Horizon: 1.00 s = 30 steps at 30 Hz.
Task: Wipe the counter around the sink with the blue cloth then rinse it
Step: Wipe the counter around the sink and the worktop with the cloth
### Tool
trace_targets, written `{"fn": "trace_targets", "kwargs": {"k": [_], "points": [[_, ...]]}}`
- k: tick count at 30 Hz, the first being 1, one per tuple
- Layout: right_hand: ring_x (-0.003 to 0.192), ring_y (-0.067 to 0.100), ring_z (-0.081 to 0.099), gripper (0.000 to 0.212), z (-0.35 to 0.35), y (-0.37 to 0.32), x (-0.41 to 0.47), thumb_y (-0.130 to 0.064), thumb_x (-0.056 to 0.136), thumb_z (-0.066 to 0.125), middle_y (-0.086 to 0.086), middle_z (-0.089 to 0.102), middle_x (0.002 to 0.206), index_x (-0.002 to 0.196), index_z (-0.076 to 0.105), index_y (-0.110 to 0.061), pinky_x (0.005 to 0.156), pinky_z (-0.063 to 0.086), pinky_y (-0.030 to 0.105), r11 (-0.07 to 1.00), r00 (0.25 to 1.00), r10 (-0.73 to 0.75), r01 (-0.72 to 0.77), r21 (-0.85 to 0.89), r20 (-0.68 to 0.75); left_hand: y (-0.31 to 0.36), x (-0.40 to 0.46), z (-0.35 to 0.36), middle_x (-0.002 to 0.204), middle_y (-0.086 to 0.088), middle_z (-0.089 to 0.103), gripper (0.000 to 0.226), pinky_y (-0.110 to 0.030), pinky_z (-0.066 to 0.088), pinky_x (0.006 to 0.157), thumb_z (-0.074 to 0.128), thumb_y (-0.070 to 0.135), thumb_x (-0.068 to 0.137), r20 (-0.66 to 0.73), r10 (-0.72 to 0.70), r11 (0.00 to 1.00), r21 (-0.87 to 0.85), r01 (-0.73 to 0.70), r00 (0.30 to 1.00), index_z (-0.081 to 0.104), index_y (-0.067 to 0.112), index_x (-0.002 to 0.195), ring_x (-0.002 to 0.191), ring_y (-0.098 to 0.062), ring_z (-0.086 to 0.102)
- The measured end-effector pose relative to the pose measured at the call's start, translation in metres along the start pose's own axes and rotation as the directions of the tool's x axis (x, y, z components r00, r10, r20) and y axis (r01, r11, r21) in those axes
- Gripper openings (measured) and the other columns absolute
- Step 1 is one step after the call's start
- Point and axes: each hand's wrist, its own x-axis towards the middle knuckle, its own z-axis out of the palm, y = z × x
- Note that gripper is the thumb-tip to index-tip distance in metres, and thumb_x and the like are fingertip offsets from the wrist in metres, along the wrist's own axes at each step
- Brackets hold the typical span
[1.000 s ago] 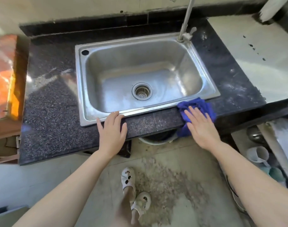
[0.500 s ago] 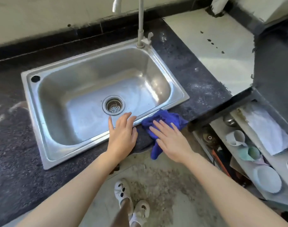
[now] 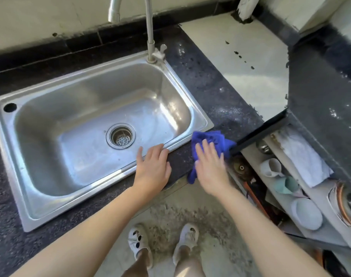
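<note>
Glossy steel sink [image 3: 198, 120], speckled polished stone counter [image 3: 216, 92] — fuzzy blue cloth [image 3: 214, 138]

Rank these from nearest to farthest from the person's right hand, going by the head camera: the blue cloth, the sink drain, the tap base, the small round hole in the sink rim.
From the right hand:
1. Blue cloth: directly under the fingers, at the counter's front edge.
2. Sink drain: to the left, in the basin floor.
3. Tap base: at the sink's back right corner.
4. Round hole: far left back corner of the rim.
</note>
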Motion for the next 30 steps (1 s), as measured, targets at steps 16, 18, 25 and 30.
{"fn": "trace_targets", "kwargs": {"k": [16,18,25,30], "points": [[0.146,0.014,-0.008,0.055,-0.067,0.135,0.199,-0.042,0.099,0.023,-0.006,-0.006,0.159,0.15,0.004,-0.031,0.115,-0.007,0.049,0.95,0.962,-0.267,0.274,-0.149,0.064,0.111,0.133,0.066,0.111,-0.003,0.059,0.033,-0.035,0.032,0.08,0.039,0.025,0.081,-0.113,-0.31,0.951,-0.017,0.31,0.944,0.058,0.013,0.105,0.099,-0.022,0.047],[0.146,0.013,-0.007,0.055,-0.073,0.119,0.24,-0.043,0.099,0.023,-0.007,-0.004,0.159,0.15,0.005,-0.032,0.115,-0.008,0.05,0.926,0.937,-0.342,0.349,-0.144,0.072,0.11,0.132,0.068,0.111,-0.005,0.059,0.032,-0.034,0.032,0.08,0.043,0.024,0.082,-0.144,-0.3,0.952,0.011,0.305,0.943,0.058,0.012,0.108,0.099,-0.022,0.047],[0.146,0.017,0.0,0.055,-0.066,0.11,0.233,-0.042,0.098,0.014,-0.002,0.003,0.159,0.15,0.009,-0.027,0.117,-0.003,0.05,0.899,0.913,-0.407,0.407,-0.16,0.032,0.113,0.134,0.066,0.112,-0.006,0.059,0.033,-0.034,0.033,0.083,0.044,0.024,0.082,-0.16,-0.298,0.951,0.034,0.307,0.941,0.054,0.012,0.11,0.101,-0.024,0.048],[0.14,0.022,0.026,0.056,-0.043,0.14,0.126,-0.037,0.091,0.027,0.007,0.034,0.15,0.142,0.037,-0.015,0.109,0.019,0.052,0.847,0.858,-0.513,0.51,-0.149,0.02,0.113,0.136,0.063,0.124,-0.01,0.056,0.045,-0.034,0.032,0.086,0.04,0.028,0.084,-0.118,-0.357,0.928,0.063,0.366,0.926,0.052,0.005,0.121,0.114,-0.023,0.044]]}}
